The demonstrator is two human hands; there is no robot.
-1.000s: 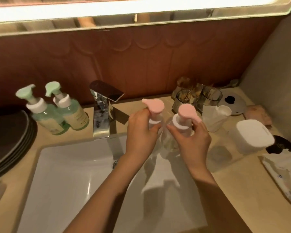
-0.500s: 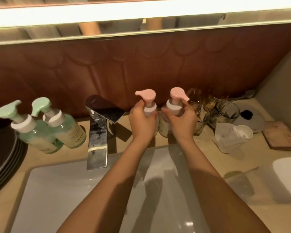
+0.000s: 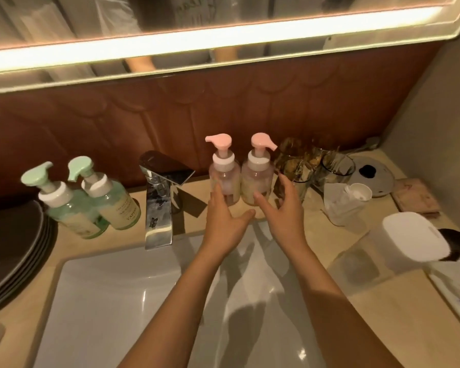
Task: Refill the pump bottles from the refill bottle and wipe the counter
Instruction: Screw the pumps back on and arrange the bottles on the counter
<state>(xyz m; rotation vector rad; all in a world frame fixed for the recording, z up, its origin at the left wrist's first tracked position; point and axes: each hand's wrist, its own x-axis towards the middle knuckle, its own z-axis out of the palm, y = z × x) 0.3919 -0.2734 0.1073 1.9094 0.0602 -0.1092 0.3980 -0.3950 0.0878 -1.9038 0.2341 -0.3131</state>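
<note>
Your left hand (image 3: 225, 221) is open, fingers straight, with the fingertips over the lower front of the left pink pump bottle (image 3: 223, 173); you cannot tell whether they touch it, and they hide part of its label. Your right hand (image 3: 283, 211) is spread and holds nothing, thumb at the foot of the right pink pump bottle (image 3: 258, 176), fingers up beside the drinking glasses (image 3: 296, 168). Both bottles stand upright side by side on the counter (image 3: 388, 322), behind the sink (image 3: 112, 301) and right of the faucet (image 3: 161, 197). They have clear pinkish bodies, white collars and pink heads with the nozzles turned outward; the fill level is hard to read. Two green pump bottles (image 3: 72, 211) stand left of the faucet. The dark plates (image 3: 14, 243) are cut off at the left edge
</note>
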